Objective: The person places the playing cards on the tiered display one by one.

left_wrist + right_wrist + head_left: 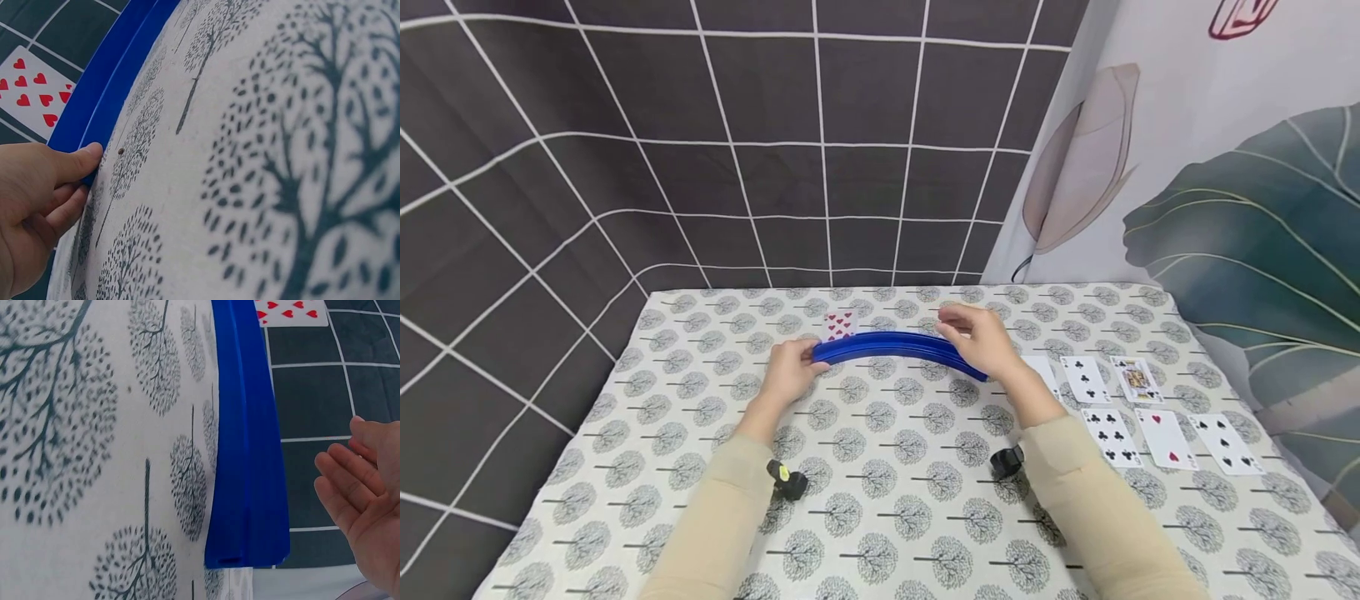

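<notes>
A person sits at a surface [880, 517] covered in a white cloth printed with grey trees. Both arms, in beige sleeves, reach forward to a long, curved blue card rack [898, 346] lying across the far middle of the surface.

The left hand [790, 371] holds the rack's left end; in the left wrist view its thumb and curled fingers [78, 164] pinch the blue edge. The right hand [981, 337] is at the rack's right end. In the right wrist view its fingers [350, 481] are straight and relaxed, a little apart from the blue end, so this grip is open and holds nothing.

The rack is the only holder here. One card of red hearts [839, 325] stands at its left part, rising just behind the blue rim; whether it sits in the groove or only leans behind it cannot be told. The rest of the groove looks empty.

To the right, well apart from the rack, six playing cards [1138, 408] lie face up in two rows.

A likely risk: with only the left hand gripping, any lift or slide could swing the loose right end, tip the rack and drop the hearts card. The right forearm could also brush the nearest face-up cards and disturb the rows.
</notes>
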`<state>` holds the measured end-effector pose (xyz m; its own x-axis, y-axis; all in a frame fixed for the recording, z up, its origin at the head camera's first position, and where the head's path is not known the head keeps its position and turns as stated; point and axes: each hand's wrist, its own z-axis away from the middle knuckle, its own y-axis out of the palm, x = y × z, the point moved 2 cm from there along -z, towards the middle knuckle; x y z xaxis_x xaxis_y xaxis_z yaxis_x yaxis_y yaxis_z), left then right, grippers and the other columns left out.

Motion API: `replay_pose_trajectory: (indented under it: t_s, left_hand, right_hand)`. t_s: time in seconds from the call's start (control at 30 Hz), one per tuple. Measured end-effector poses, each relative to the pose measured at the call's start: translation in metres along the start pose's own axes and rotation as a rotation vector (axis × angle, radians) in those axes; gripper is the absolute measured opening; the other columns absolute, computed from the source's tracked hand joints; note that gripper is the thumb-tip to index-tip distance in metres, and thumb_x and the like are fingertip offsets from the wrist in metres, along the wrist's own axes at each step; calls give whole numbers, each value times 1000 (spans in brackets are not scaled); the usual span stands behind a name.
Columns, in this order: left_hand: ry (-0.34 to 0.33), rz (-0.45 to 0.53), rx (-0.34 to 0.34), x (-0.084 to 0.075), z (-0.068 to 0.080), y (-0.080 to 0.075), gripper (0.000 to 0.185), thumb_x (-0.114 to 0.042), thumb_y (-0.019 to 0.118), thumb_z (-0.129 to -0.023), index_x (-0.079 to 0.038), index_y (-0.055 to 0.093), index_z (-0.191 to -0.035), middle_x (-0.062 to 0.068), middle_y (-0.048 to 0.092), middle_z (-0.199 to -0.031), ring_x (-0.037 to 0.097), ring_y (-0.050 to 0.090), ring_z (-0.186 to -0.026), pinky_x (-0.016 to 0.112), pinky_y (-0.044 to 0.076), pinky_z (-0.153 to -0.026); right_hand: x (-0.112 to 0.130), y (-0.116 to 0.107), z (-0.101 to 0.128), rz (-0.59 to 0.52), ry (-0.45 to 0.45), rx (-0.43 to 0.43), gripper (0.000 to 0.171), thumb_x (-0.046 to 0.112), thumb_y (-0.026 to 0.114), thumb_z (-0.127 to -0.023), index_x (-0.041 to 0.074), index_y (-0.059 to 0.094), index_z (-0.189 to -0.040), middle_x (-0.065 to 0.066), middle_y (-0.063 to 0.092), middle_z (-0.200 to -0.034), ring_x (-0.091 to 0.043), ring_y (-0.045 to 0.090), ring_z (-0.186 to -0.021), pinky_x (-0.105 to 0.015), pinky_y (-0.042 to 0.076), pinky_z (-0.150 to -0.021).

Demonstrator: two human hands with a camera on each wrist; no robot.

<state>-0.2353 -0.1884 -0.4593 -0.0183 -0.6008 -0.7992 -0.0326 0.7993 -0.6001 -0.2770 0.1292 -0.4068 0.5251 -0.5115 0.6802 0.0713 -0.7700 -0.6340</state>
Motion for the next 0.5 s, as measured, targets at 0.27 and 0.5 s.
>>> replay_pose_trajectory:
  t_s: [0.27, 0.5]
  left_hand:
    - [-1, 7, 4, 0, 1, -1, 53, -1, 79, -85, 9, 59, -133, 30, 66, -121, 38, 69, -109, 34, 60, -93]
    - [4, 2, 3, -1, 1, -1, 54, -1, 79, -84, 9, 59, -133, 30, 66, -120, 38, 70, -108, 34, 60, -93]
  right_hand:
    - [-2, -6, 4, -1, 59, 14, 32, 10, 68, -98, -7, 65, -125, -23, 71, -117, -36, 71, -102, -43, 61, -93]
    - [-7, -12, 7, 17, 80, 33, 34, 12, 66, -99, -7, 63, -128, -22, 70, -120, -36, 70, -106, -44, 60, -95]
